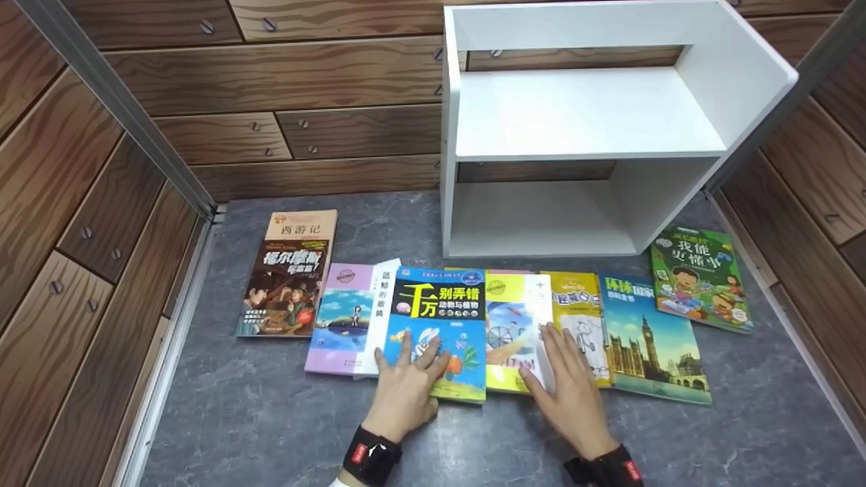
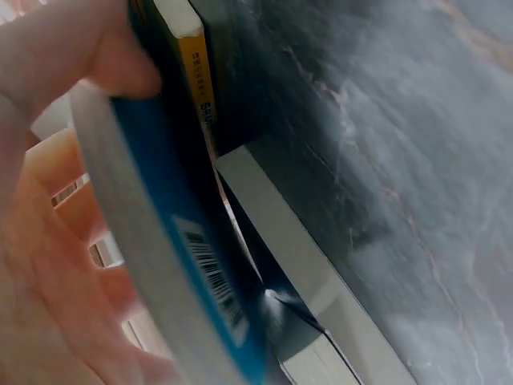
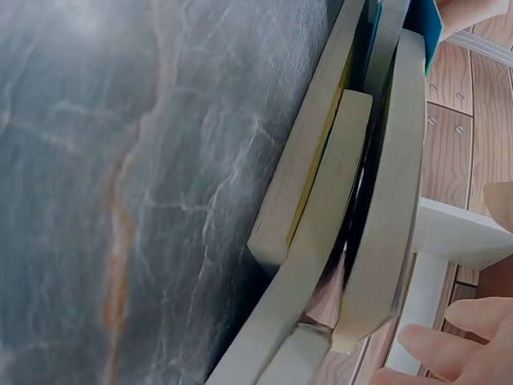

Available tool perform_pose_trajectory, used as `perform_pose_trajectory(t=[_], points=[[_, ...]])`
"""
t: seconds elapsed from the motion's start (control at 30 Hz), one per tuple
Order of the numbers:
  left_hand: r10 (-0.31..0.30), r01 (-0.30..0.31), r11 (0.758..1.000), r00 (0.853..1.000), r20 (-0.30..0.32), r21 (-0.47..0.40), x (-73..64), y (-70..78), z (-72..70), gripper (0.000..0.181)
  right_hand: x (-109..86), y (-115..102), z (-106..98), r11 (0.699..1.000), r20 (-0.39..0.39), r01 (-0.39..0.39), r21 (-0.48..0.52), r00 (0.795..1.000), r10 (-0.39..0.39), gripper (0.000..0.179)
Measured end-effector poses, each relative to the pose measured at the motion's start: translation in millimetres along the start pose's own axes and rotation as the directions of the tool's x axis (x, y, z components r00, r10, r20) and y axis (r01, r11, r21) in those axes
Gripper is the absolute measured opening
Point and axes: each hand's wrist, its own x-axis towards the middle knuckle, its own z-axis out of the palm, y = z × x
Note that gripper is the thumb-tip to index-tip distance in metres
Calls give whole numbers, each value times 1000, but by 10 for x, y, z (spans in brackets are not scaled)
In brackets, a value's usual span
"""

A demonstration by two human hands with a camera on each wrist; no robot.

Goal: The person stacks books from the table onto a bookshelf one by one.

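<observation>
My left hand lies over the blue children's book, fingers spread on its cover. In the left wrist view the thumb is at its barcoded back, so the hand pinches its lower edge. Beneath its left side lies a purple-covered book with a white flap or spine. My right hand rests with extended fingers on a yellow-edged book with a white side strip. Under and beside that hand are a yellow book and a book with a clock tower cover.
A white two-tier shelf stands behind the row of books. At far left a dark-covered book overlaps a peach one. A green book lies by the shelf's right side. Wood-patterned panels surround the grey marbled surface.
</observation>
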Motion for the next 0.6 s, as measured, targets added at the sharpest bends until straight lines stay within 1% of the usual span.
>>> perform_pose_trajectory(t=[0.13,0.2,0.27,0.3,0.37,0.47,0.6], points=[[9,-10,1000,999,-38,-25,-31,-24,-6,79,2,-5,5,1000,8,-3,0,1000,3,76],[24,-25,999,997,-79,-19,-49,-43,-4,75,6,2,8,1000,7,-2,-1,1000,2,76],[44,-45,999,990,-133,-5,-67,-66,6,71,9,4,8,1000,10,-3,2,1000,3,77],[55,-54,998,984,-167,8,-74,-79,19,69,11,4,7,1000,10,-3,3,1000,3,77],[76,-68,997,968,-239,40,-81,-103,37,65,13,6,10,1000,10,1,4,1000,-1,77],[105,-79,993,936,-336,89,-85,-138,63,58,12,0,14,1000,14,8,4,1000,-8,78],[140,-97,988,898,-417,124,-85,-183,63,45,2,-4,25,1000,12,14,4,1000,-14,78]])
